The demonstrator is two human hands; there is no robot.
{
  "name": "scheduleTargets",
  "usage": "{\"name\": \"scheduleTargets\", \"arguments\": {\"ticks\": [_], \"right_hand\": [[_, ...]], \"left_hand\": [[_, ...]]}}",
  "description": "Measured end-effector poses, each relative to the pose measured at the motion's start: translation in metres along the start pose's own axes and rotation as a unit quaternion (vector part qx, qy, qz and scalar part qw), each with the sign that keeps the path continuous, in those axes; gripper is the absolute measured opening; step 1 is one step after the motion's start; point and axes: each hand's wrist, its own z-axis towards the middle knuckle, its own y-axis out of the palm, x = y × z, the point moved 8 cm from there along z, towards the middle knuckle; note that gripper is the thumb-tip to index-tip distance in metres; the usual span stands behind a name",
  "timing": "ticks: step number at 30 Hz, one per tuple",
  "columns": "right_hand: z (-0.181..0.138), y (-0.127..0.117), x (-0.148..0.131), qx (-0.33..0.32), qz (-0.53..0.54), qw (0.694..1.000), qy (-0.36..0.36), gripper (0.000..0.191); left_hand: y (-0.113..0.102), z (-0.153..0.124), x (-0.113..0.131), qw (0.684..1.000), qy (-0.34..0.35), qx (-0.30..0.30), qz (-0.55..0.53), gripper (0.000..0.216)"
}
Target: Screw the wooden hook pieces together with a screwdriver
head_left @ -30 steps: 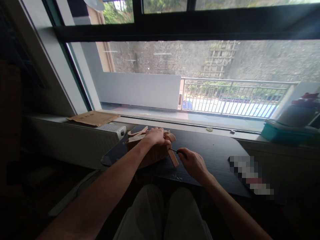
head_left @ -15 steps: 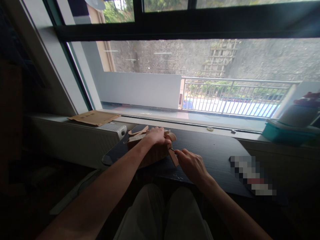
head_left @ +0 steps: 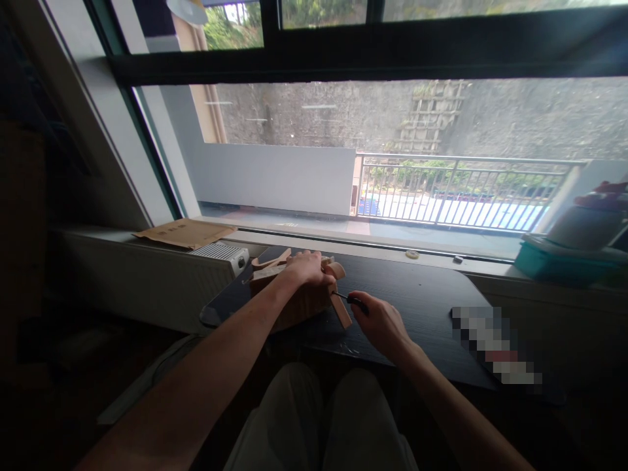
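My left hand (head_left: 307, 267) lies over the top of a brown wooden box-like piece (head_left: 289, 301), its fingers curled over the far edge and hiding part of it. Pale wooden strips stick out around this piece, one curved strip (head_left: 336, 270) at its right end and another strip (head_left: 275, 260) behind at its left. My right hand (head_left: 383, 319) is closed around the black handle of a screwdriver (head_left: 357, 301). The thin shaft points left, and its tip meets a flat wooden strip (head_left: 342, 312) slanting down at the right end of the piece.
Everything rests on a dark table (head_left: 422, 294) by a window. A blurred-out object (head_left: 495, 347) lies at its right. A brown envelope (head_left: 184, 232) lies on a white radiator (head_left: 220, 265). On the sill are a roll of tape (head_left: 412, 254) and a teal box (head_left: 554, 258).
My right hand has shifted slightly right, and its fingers sit differently, so more of the screwdriver's shaft and handle shows. My left hand and the wooden piece stay in place.
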Motion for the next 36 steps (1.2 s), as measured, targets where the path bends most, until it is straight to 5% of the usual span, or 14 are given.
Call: {"name": "scheduleTargets", "arguments": {"ticks": [6, 11, 20, 24, 30, 36], "right_hand": [[-0.009, 0.002, -0.03, 0.012, -0.222, 0.966, -0.128, 0.035], [-0.006, 0.003, -0.023, 0.011, -0.173, 0.979, -0.105, 0.033], [0.003, 0.004, 0.008, -0.018, 0.05, 0.998, 0.038, 0.035], [0.001, 0.001, 0.001, -0.003, -0.014, 1.0, 0.015, 0.033], [-0.007, 0.001, -0.03, 0.023, -0.229, 0.963, -0.138, 0.033], [-0.007, 0.003, -0.028, 0.019, -0.222, 0.966, -0.132, 0.026]], "left_hand": [[-0.001, -0.001, 0.0, 1.0, 0.003, 0.002, 0.001, 0.067], [-0.002, -0.003, 0.001, 1.0, -0.005, -0.004, 0.0, 0.069], [-0.002, -0.002, 0.002, 1.0, 0.003, 0.002, 0.003, 0.07], [-0.002, -0.002, 0.002, 1.0, 0.003, -0.003, 0.001, 0.071], [-0.001, -0.001, 0.0, 1.0, -0.006, 0.001, -0.004, 0.07], [-0.002, -0.003, 0.002, 1.0, -0.002, 0.001, 0.001, 0.068]]}}
